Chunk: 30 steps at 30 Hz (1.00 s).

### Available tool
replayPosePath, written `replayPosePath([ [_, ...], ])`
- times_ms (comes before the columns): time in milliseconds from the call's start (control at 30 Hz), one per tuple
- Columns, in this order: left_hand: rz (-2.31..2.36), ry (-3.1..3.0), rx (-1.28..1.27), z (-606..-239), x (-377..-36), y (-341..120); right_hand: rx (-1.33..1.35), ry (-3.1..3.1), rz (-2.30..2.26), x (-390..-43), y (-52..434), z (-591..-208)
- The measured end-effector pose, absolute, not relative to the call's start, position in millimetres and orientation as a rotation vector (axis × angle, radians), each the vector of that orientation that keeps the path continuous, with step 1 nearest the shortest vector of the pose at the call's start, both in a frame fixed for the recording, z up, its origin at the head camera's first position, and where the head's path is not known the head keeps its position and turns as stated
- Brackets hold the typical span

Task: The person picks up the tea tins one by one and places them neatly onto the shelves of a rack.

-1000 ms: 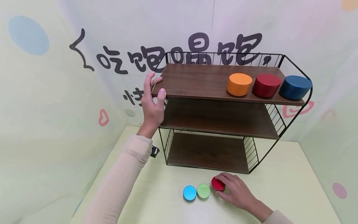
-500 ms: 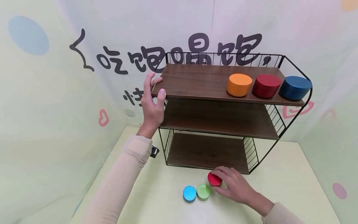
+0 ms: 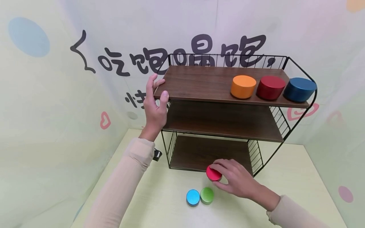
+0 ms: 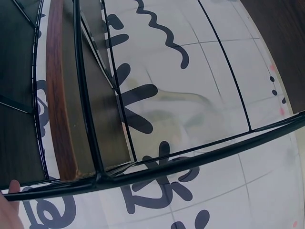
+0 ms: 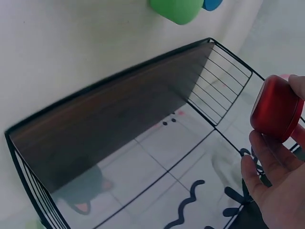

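Note:
My right hand (image 3: pixel 231 181) grips a small red round tin (image 3: pixel 213 174) (image 5: pixel 277 109), lifted off the table just in front of the shelf rack's bottom board (image 3: pixel 199 152). My left hand (image 3: pixel 155 101) holds the left front corner of the rack's top board (image 3: pixel 196 83), thumb on the front edge and fingers on top. A small blue tin (image 3: pixel 193 197) and a small green tin (image 3: pixel 207 195) sit side by side on the table, left of my right hand. In the right wrist view the green tin (image 5: pixel 177 9) shows at the top edge.
A three-tier wire and wood shelf rack (image 3: pixel 296 110) stands on the pale green table (image 3: pixel 299 190). On its top board, at the right, stand an orange tin (image 3: pixel 243 86), a red tin (image 3: pixel 270 87) and a blue tin (image 3: pixel 300 89). Walls close in on both sides.
My right hand has lifted the small red tin off the table and carried it up and left toward the rack's bottom board. The left hand has stayed on the top board.

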<state>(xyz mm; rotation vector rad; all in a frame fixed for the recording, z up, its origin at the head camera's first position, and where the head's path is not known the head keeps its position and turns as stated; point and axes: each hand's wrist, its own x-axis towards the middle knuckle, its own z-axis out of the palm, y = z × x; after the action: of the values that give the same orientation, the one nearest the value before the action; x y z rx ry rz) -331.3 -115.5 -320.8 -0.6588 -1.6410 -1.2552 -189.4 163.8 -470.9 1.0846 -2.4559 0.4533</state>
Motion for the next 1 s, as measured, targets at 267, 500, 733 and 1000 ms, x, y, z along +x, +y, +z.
replayPosePath([
  [267, -1.254, -1.651, -0.642, -315.0, -323.7, -112.0, 1.19, -2.336, 0.445, -197.7, 161.7, -443.4],
  [500, -1.287, -1.644, -0.647, -300.5, -302.2, -105.2, 1.248, -2.309, 0.39, -204.5, 162.5, -416.0],
  [733, -1.263, -1.649, -0.649, -297.3, -298.7, -104.4, 1.262, -2.269, 0.379, -210.5, 160.3, -387.0],
  [1000, -1.248, -1.652, -0.639, -321.0, -330.3, -115.1, 1.265, -2.264, 0.387, -212.0, 156.6, -354.6],
])
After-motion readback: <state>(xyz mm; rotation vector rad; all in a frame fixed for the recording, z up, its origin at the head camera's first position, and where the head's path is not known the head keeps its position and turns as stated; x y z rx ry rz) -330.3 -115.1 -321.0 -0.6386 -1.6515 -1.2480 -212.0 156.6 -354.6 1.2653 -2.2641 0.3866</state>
